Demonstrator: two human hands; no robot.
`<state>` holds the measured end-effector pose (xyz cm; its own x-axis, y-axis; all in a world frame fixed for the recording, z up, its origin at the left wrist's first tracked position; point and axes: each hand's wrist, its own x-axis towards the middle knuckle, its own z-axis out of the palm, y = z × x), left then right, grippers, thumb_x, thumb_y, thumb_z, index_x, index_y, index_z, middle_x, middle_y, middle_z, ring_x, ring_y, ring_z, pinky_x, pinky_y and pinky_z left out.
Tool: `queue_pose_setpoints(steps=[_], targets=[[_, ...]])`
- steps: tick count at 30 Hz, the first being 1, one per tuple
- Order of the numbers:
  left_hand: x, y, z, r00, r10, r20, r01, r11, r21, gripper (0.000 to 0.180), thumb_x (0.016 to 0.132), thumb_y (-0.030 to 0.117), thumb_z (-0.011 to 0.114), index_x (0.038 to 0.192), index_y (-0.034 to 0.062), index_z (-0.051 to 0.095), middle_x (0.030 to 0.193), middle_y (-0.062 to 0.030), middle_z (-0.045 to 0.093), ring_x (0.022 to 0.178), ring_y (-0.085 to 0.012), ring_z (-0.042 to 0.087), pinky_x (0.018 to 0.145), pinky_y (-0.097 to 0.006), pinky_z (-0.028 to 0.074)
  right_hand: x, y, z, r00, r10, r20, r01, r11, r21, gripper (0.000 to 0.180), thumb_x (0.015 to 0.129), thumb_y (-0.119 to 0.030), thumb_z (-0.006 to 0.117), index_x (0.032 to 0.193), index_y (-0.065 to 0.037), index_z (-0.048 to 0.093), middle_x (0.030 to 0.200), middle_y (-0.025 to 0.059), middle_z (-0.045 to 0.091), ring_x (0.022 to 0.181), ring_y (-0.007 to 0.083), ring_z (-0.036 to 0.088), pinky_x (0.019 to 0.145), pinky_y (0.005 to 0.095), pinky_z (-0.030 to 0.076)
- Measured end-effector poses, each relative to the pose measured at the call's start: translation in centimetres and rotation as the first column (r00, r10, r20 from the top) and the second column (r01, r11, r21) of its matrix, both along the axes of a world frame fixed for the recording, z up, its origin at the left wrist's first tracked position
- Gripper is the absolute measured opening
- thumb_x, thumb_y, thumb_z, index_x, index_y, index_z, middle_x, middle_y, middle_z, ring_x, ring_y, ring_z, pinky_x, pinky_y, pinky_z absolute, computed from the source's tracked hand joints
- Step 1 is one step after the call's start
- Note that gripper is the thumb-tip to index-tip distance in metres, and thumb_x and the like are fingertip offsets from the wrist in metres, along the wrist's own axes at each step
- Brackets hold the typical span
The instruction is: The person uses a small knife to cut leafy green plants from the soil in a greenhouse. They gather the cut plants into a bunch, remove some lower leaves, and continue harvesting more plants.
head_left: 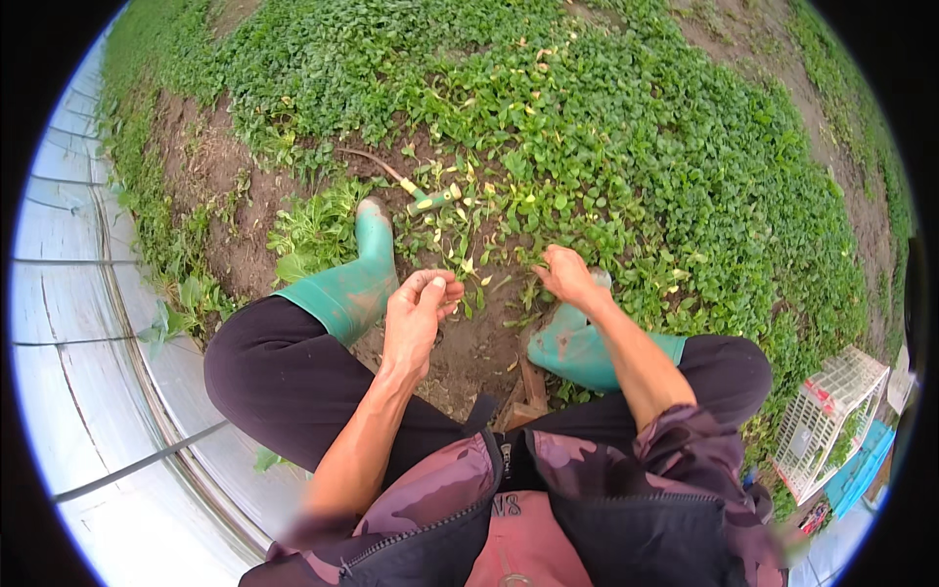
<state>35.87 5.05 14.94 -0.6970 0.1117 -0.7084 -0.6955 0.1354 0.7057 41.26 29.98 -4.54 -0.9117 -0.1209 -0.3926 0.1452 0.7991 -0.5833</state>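
My left hand (424, 301) hovers over bare soil between my boots, its thumb and fingers pinched together. A tiny pale bit shows at its fingertips, too small to name. At the edge of the low leafy greens (626, 215), my right hand (567, 275) reaches down with closed fingers against a small leafy plant (529, 293). A sickle (436, 201) with a green and yellow handle and a thin curved brown blade lies on the ground beyond my left hand. Loose and yellowed leaves (468, 266) are scattered between the hands and the sickle.
My green rubber boots (374, 245) stand to either side of the hands. Beneath me is a low wooden seat (528, 386). Whitish sheeting (88, 323) borders the left side. At the lower right stands a white plastic crate (827, 421) beside something blue (861, 470).
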Motion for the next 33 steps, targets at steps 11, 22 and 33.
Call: queue_pose_setpoints(steps=[11, 22, 33], targets=[[1.9, 1.1, 0.1, 1.0, -0.019, 0.016, 0.017, 0.994, 0.104, 0.033, 0.104, 0.023, 0.051, 0.119, -0.0049, 0.061, 0.113, -0.0175, 0.068, 0.105, -0.0259, 0.067, 0.097, -0.039, 0.052, 0.9, -4.2, 11.8, 0.859, -0.5, -0.111, 0.385, 0.774, -0.503, 0.021, 0.092, -0.012, 0.066, 0.102, 0.007, 0.065, 0.098, 0.0217, 0.066, 0.088, 0.0356, 0.066, 0.078, 0.0405, 0.051], [3.6, 5.2, 2.5, 0.999, 0.047, 0.019, -0.05, 0.913, 0.404, 0.031, 0.101, 0.023, 0.059, 0.121, -0.0011, 0.062, 0.11, -0.0089, 0.067, 0.099, -0.0179, 0.064, 0.091, -0.035, 0.053, 4.6, -6.3, 19.8, 0.677, -0.306, -0.67, 0.061, 0.93, -0.363, 0.052, 0.071, -0.01, 0.078, 0.12, -0.003, 0.061, 0.123, 0.0145, 0.058, 0.114, 0.0361, 0.055, 0.096, 0.0461, 0.045], [4.7, 5.6, 2.7, 0.977, -0.092, -0.19, 0.161, 0.907, 0.389, 0.034, 0.103, 0.013, 0.054, 0.134, -0.0005, 0.053, 0.086, -0.0031, 0.06, 0.08, -0.0134, 0.06, 0.086, -0.036, 0.056, 5.1, -3.9, 21.0, 0.636, -0.734, -0.238, 0.365, 0.559, -0.745, 0.025, 0.086, -0.01, 0.071, 0.11, 0.0, 0.066, 0.113, 0.0124, 0.062, 0.111, 0.027, 0.057, 0.097, 0.0367, 0.044]])
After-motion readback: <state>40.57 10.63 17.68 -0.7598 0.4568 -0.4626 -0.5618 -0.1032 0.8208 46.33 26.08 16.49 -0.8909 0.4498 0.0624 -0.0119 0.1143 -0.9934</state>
